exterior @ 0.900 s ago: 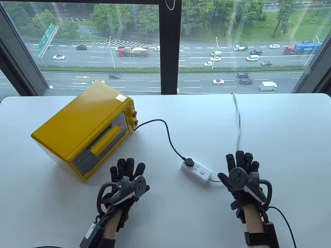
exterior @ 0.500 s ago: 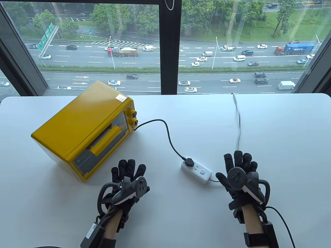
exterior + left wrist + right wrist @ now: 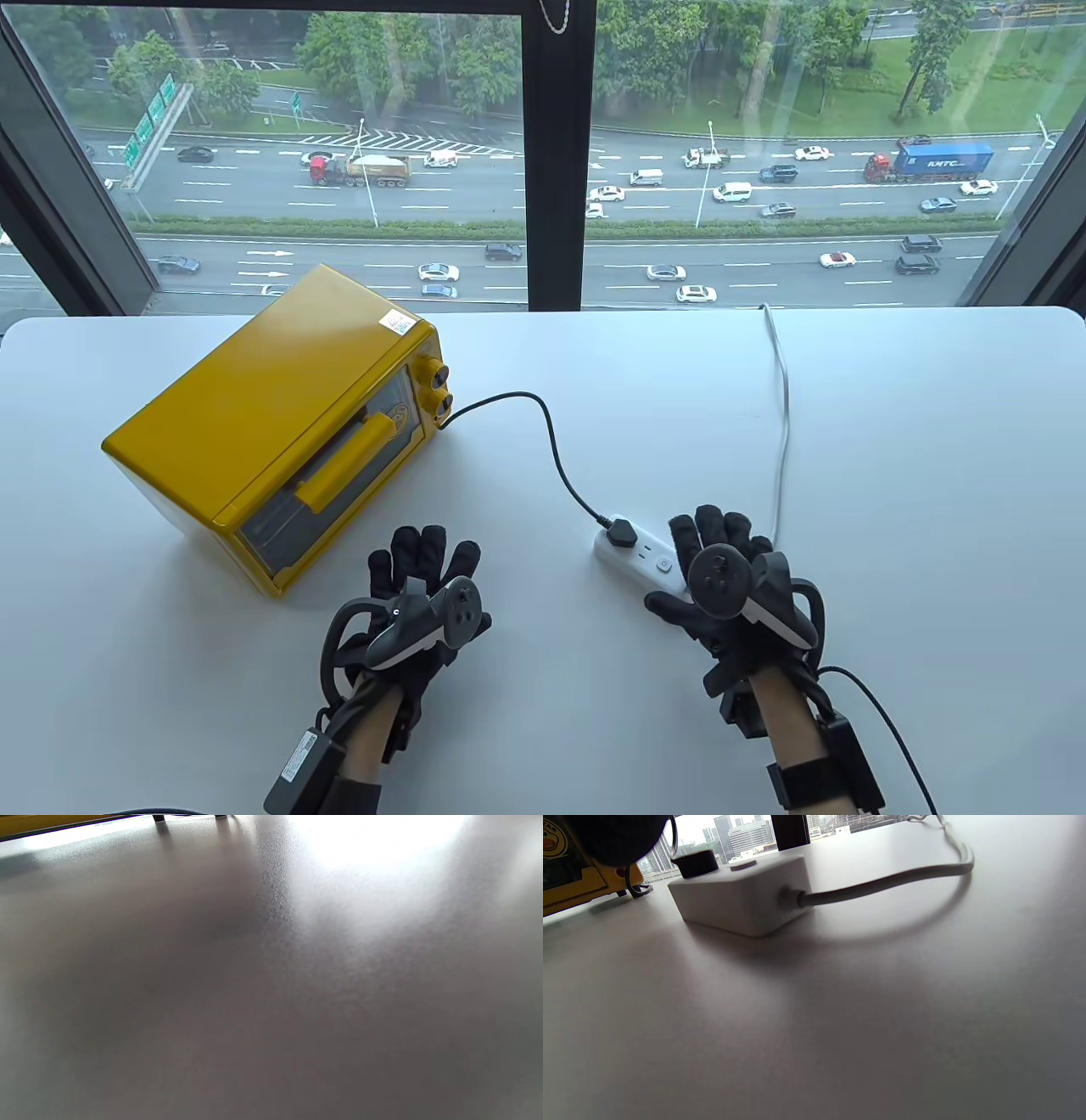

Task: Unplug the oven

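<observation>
A yellow oven (image 3: 271, 424) sits at the table's left. Its black cord (image 3: 551, 441) runs to a black plug (image 3: 621, 531) seated in a white power strip (image 3: 640, 556) at centre front. The strip (image 3: 742, 895) and plug (image 3: 695, 863) also show in the right wrist view. My right hand (image 3: 721, 569) is open with fingers spread, over the strip's right end; I cannot tell whether it touches it. My left hand (image 3: 420, 586) lies flat and open on the table just in front of the oven, holding nothing.
The strip's white cable (image 3: 785, 407) runs back over the table's far edge toward the window. The white table (image 3: 933, 441) stretches wide to the right. The left wrist view shows only table surface (image 3: 271, 984) and the oven's bottom edge (image 3: 42, 823).
My right hand has moved left from beside the power strip to over its right end. The left hand, oven, plug and strip have stayed put.
</observation>
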